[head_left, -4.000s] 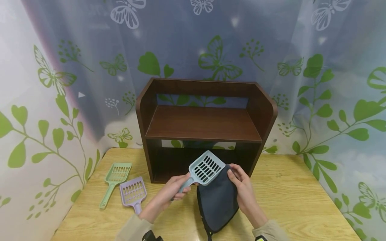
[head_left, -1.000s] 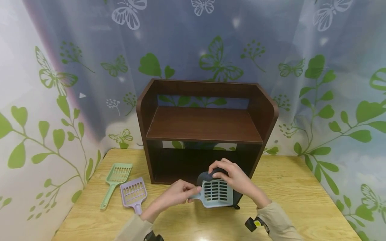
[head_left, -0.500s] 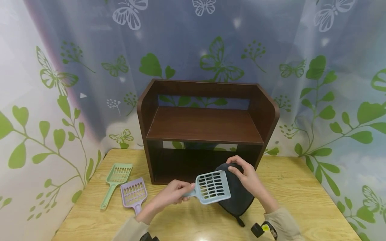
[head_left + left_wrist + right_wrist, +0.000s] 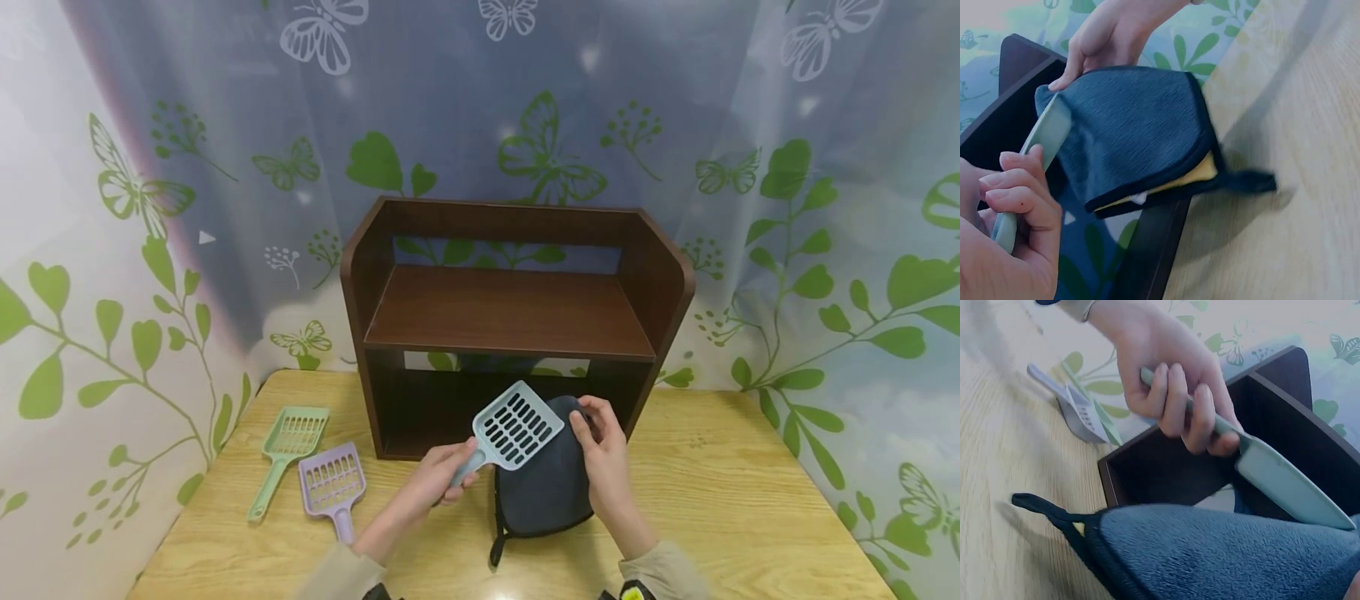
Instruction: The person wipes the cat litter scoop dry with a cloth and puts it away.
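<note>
The left hand (image 4: 438, 477) gripped a blue scoop (image 4: 517, 427) by the handle, apparently leaving its slotted head free against the dark cloth (image 4: 543, 496) that the right hand (image 4: 606, 450) pinched alongside.

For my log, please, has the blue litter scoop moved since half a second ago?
Yes, in the head view the blue litter scoop has moved upward relative to the brown shelf.

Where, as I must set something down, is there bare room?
Bare: the table right of the shelf unit and right hand; the upper shelf. Crowded: left of the unit, with green scoop and purple scoop; in front, around blue scoop and dark cloth.
</note>
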A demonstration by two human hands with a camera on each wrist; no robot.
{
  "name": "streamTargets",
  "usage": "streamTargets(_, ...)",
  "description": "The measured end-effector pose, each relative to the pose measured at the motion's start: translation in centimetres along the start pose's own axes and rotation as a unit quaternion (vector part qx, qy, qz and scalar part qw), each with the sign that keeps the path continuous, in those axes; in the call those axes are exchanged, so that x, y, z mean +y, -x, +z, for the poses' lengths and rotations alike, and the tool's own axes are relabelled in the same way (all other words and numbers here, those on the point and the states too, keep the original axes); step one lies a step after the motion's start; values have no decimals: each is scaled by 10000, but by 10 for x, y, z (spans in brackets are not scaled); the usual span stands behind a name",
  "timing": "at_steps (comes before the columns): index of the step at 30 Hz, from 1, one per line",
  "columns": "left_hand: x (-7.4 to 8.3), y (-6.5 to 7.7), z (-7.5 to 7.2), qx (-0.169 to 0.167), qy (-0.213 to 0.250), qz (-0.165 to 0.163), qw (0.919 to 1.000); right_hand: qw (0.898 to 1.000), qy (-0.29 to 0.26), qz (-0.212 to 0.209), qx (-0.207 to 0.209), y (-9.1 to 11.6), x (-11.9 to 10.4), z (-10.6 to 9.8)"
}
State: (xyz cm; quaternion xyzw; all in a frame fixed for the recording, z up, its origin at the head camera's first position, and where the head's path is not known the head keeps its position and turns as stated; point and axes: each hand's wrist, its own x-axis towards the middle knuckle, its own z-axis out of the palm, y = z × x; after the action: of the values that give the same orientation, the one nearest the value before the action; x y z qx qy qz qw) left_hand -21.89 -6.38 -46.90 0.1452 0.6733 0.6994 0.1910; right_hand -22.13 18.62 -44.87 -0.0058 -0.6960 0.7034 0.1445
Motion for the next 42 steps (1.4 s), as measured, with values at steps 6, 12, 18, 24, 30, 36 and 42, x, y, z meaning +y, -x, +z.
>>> streamTargets(6, -3, -2, 11, 346, 322, 1, 9989, 9969, -254, -258, 694, 8, 1, 13)
streamTargets(12, -2, -4, 21, 444, 866, -192, 9951, 9905, -47, -975, 968, 17, 8, 25)
streamTargets(18, 3, -6, 28, 594, 1357, -206, 9887, 9856, 61, -1523, 735, 32, 14, 37)
streamTargets(24, 9, -9, 33, 791, 1621, -141, 9835, 9808, 108, -1820, 684, 52, 20, 50)
streamTargets(30, 14, -9, 39, 830, 1557, -137, 9842, 9805, -139, -1822, 722, 59, 24, 58)
streamTargets(36, 14, -8, 39, 823, 1486, -112, 9854, 9739, -76, -2064, 943, 49, 23, 52)
streamTargets(42, 15, -6, 39, 658, 1355, -105, 9885, 9711, -80, -2130, 1070, 37, 16, 41)
